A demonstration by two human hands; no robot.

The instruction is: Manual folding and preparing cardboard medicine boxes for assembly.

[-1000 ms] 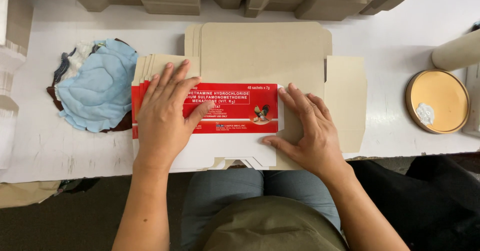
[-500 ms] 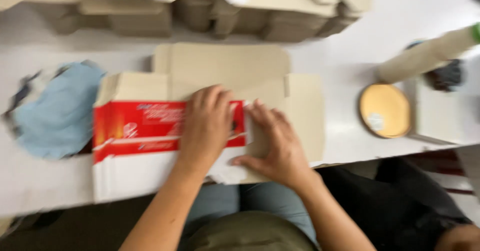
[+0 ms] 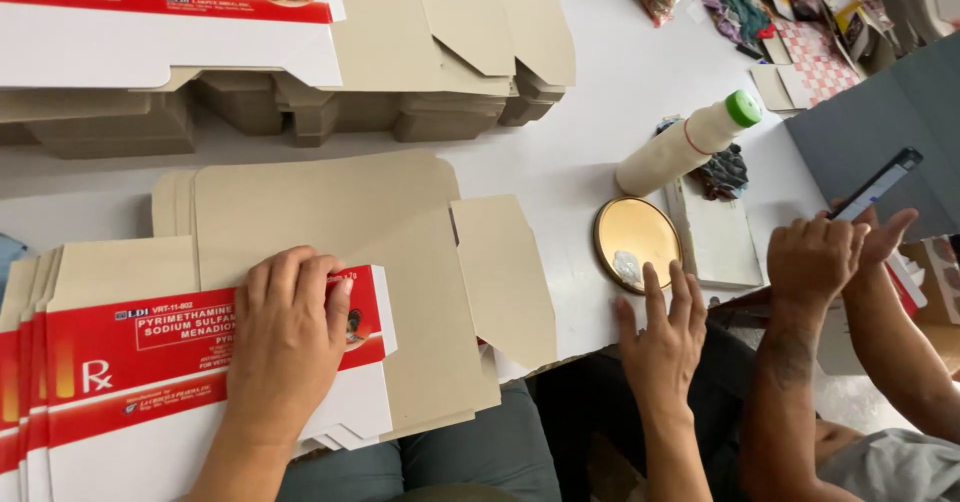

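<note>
Cartons (image 3: 190, 362), red and white and still flat, lie fanned in a stack at the near left corner of the white table (image 3: 600, 112), and we see them from the one head view. Our left hand (image 3: 285, 347) presses palm down on the top carton, fingers together and flat, gripping nothing. Our right hand (image 3: 665, 332) rests flat at the table's near edge, fingers slightly spread, just below a round gold lid (image 3: 637, 244); it holds nothing either.

We cannot count the cartons: only their stepped left edges show, and the stack runs off the frame at left and bottom. Under it lies a plain brown flat board (image 3: 340, 222) with a side flap, several sheets deep by the look of its left edge, though the number is unclear. Along the far edge sit more brown folded stacks (image 3: 300, 112), cut off at the top, with one more red and white carton (image 3: 170, 22) lying over them.

One white bottle (image 3: 690, 142) with a green cap lies tilted beside the gold lid, a dark crumpled cloth (image 3: 722, 172) just behind it. At the right, another person's two hands (image 3: 830, 252) hold one dark phone (image 3: 878, 184); their arms leave the frame at the lower right. The clutter at the top right is too small to make out.
</note>
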